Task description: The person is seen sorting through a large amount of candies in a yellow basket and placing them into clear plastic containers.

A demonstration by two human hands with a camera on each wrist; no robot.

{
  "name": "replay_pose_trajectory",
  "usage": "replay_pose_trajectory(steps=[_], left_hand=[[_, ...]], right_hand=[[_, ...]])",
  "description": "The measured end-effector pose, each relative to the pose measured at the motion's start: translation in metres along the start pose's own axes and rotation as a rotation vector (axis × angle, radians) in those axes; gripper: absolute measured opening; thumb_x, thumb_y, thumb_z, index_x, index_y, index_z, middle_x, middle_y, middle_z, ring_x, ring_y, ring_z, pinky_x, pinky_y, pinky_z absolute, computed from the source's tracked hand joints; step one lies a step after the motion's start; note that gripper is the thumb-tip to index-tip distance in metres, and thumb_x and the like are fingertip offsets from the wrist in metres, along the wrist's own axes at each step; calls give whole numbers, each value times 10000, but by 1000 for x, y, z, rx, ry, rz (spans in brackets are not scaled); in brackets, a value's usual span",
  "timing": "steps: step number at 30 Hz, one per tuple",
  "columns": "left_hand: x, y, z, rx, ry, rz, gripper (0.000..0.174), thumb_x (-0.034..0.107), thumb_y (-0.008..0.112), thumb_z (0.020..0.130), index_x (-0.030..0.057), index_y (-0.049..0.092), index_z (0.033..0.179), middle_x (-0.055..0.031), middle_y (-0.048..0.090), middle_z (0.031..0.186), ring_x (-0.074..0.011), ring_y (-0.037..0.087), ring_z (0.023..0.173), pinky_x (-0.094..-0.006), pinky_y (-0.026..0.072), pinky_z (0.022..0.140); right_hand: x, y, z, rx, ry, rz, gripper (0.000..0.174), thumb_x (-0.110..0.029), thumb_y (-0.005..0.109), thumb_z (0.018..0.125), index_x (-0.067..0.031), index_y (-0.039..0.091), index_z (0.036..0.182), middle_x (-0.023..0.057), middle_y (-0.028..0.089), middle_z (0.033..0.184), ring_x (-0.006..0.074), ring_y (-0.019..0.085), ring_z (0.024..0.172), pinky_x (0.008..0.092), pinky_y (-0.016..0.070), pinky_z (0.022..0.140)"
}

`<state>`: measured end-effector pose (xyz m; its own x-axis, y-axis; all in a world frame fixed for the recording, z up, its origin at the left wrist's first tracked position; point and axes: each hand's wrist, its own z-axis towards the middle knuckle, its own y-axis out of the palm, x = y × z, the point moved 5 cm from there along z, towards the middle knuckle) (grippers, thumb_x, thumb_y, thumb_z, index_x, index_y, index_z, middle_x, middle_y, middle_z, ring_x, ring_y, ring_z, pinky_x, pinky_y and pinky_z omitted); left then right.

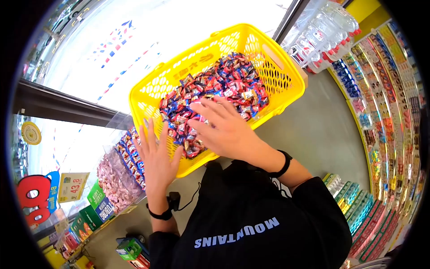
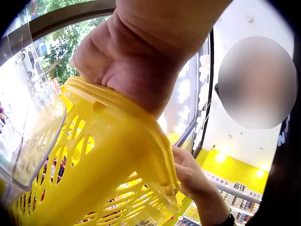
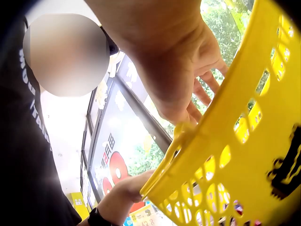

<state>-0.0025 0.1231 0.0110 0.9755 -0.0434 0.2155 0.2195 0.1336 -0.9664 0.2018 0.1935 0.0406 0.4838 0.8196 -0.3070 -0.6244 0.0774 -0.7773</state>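
Note:
A yellow basket (image 1: 286, 96) holds a heap of small wrapped candies (image 1: 242, 85) in red, blue and pink. My right hand (image 1: 224, 127) is over the near side of the heap, fingers extended; whether it touches the candies cannot be told. My left hand (image 1: 156, 161), fingers spread, is at the basket's left end. In the left wrist view the left hand (image 2: 127, 70) is at the rim of the basket (image 2: 108, 141). The right wrist view has the right hand (image 3: 183, 80) above the basket wall (image 3: 254, 155), its fingers partly hidden behind the rim.
Clear bins with pink packets (image 1: 116, 179) and blue-red packets stand left of the basket. A window lies beyond. Shelves of goods (image 1: 380, 103) curve along the right, with water bottles (image 1: 322, 36) at the upper right and stacked boxes (image 1: 358, 215) at the lower right.

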Motion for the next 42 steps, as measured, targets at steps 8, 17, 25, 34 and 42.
replay_pose_trajectory(steps=[8, 17, 25, 34, 42], left_hand=[[32, -22, 16, -153, -85, 177, 742, 365, 793, 946, 200, 526, 1619, -190, 294, 1773, -464, 190, 1654, -659, 111, 1329], [140, -61, 158, -21, 175, 172, 509, 273, 782, 951, 209, 681, 1446, -158, 510, 1637, -428, 404, 1561, -641, 239, 1313], [126, 80, 204, -465, 299, 224, 370, 325, 903, 805, 197, 831, 1144, -116, 545, 1601, -342, 413, 1556, -611, 260, 1319], [109, 121, 197, -325, 190, 312, 244, 364, 861, 852, 191, 829, 1021, -116, 548, 1590, -364, 383, 1569, -621, 224, 1324], [112, 118, 196, -378, 207, 347, 84, 264, 838, 832, 186, 807, 844, -52, 625, 1381, -346, 412, 1550, -634, 210, 1328]], right_hand=[[144, -100, -37, 12, 39, -72, 405, -172, 810, 878, -110, 728, 1270, 151, 626, 1483, 367, 581, 1390, 569, 399, 1214], [197, -103, -38, -66, -107, 166, 374, -180, 805, 877, -77, 710, 1224, 157, 629, 1448, 377, 572, 1381, 563, 421, 1197], [198, -108, -43, 6, -114, 169, 250, -153, 749, 903, -37, 694, 1117, 169, 659, 1354, 354, 613, 1295, 527, 459, 1165], [199, -109, -44, 26, -113, 182, 252, -161, 757, 897, -30, 693, 1102, 186, 663, 1343, 355, 611, 1297, 526, 462, 1160], [201, -110, -47, 31, -119, 229, 296, -171, 800, 888, -62, 731, 1154, 157, 653, 1390, 354, 607, 1328, 522, 466, 1169]])
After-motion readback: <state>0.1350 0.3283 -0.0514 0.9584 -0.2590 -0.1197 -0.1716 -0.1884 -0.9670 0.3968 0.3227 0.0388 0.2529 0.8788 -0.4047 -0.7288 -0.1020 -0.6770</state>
